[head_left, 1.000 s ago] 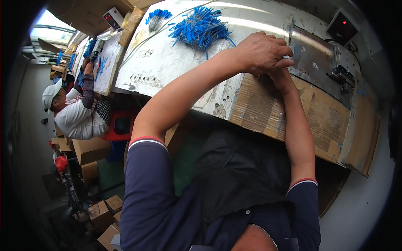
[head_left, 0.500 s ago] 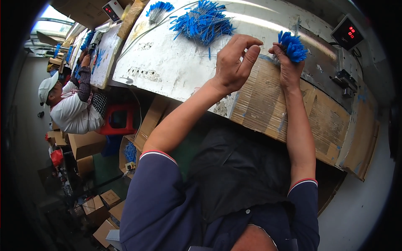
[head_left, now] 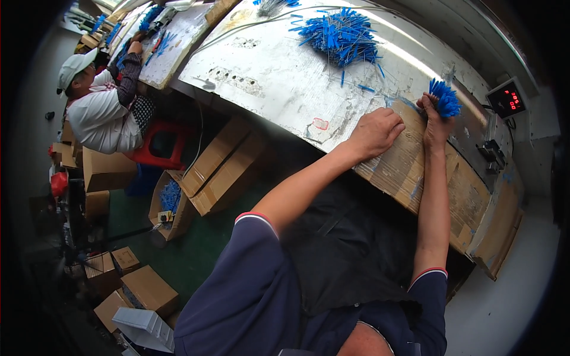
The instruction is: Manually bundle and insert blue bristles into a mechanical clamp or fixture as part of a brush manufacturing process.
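Note:
My right hand [head_left: 438, 123] grips an upright bunch of blue-tipped pieces [head_left: 444, 98] above the cardboard-covered part of the bench. Their blue ends fan out over the top of the fist. To its left, my left hand [head_left: 376, 132] rests low over the cardboard edge with its fingers curled in; whatever they may hold is hidden. Farther off on the white bench lies a loose heap of blue-tipped pieces with thin wire-like stems [head_left: 341, 37]. A single blue piece [head_left: 366, 88] lies between the heap and my hands.
A taped cardboard sheet [head_left: 392, 175] covers the bench's near edge. At the right are a red-digit display box [head_left: 506, 99] and a small metal fixture [head_left: 490, 153]. Another person [head_left: 107, 113] works at the left bench. Cardboard boxes [head_left: 222, 166] and a red stool [head_left: 160, 145] stand below.
My left hand has come down toward the cardboard, and its fingers have curled in. The right hand still holds the bunch. The whole view has shifted and tilted.

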`<state>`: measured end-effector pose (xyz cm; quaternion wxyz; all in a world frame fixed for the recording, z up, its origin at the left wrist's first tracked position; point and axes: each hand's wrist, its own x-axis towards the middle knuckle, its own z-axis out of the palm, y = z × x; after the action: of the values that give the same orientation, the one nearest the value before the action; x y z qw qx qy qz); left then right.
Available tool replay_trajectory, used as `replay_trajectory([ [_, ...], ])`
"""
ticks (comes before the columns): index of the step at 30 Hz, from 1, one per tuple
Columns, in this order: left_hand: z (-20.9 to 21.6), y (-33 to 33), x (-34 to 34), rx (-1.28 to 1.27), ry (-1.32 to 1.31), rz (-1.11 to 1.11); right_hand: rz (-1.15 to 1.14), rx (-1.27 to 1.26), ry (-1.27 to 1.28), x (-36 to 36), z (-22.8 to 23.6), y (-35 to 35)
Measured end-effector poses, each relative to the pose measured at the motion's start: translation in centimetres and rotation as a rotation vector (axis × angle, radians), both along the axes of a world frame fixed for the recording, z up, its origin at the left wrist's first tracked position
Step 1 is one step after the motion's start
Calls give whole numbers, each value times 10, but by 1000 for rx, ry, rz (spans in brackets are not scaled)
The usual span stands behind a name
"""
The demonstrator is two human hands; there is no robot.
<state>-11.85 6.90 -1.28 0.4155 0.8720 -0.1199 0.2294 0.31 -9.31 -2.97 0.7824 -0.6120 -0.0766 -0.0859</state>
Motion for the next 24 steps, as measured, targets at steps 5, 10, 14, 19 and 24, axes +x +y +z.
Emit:
replay_trajectory([
  [5,-2,-2,3,-20,-30,5,-82,-9,-113,-44,22,-1],
  [10,-6,1,2,-70,-23,1,-110,66,57,-80,18,-17],
  [14,-4,-7,4,-94,-14,-6,-95,151,267,-91,24,-49],
  [19,-4,-13,-1,-283,129,60,38,100,372,-122,38,-45],
  [24,8,-46,9,-699,469,-282,62,49,379,-137,44,-56],
])
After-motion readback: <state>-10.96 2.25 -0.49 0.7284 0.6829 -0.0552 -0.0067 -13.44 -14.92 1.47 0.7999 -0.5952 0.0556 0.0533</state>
